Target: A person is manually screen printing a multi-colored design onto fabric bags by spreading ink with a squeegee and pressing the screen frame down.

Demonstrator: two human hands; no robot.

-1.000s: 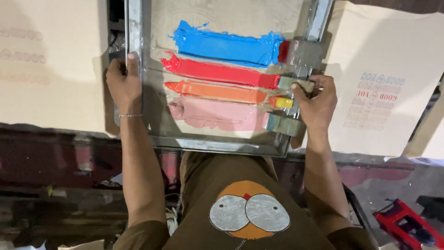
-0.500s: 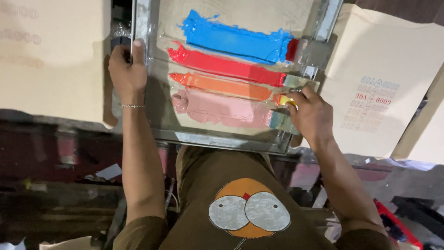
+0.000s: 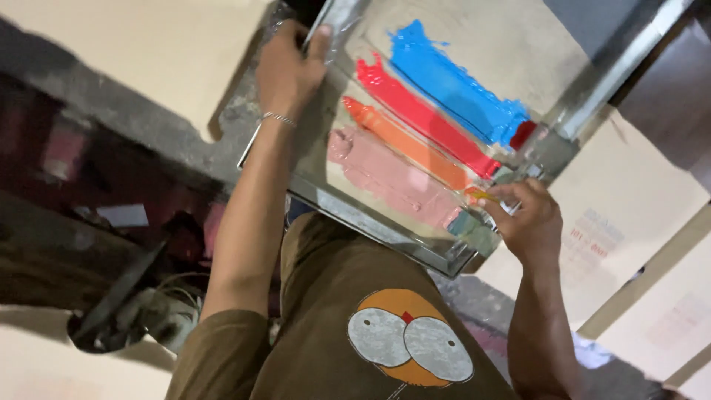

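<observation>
A metal-framed printing screen [image 3: 370, 218] lies tilted across the view, with stripes of blue ink [image 3: 452, 85], red ink [image 3: 422, 115], orange ink [image 3: 407, 144] and pink ink [image 3: 392, 178] on its mesh. My left hand [image 3: 285, 63] grips the frame's left rail, a thin bracelet on its wrist. My right hand [image 3: 522, 218] is closed on the squeegee [image 3: 518, 174] at the right end of the stripes, by the frame's right rail.
Beige printed sheets [image 3: 629, 230] lie to the right of the frame, and another beige sheet [image 3: 148, 52] lies at the upper left. A dark, stained table edge [image 3: 96, 111] runs below it. Cables and clutter [image 3: 141, 311] sit low at the left.
The view has tilted and moved in closer, so the screen now runs diagonally. Both hands keep their grip on the frame rail and the squeegee.
</observation>
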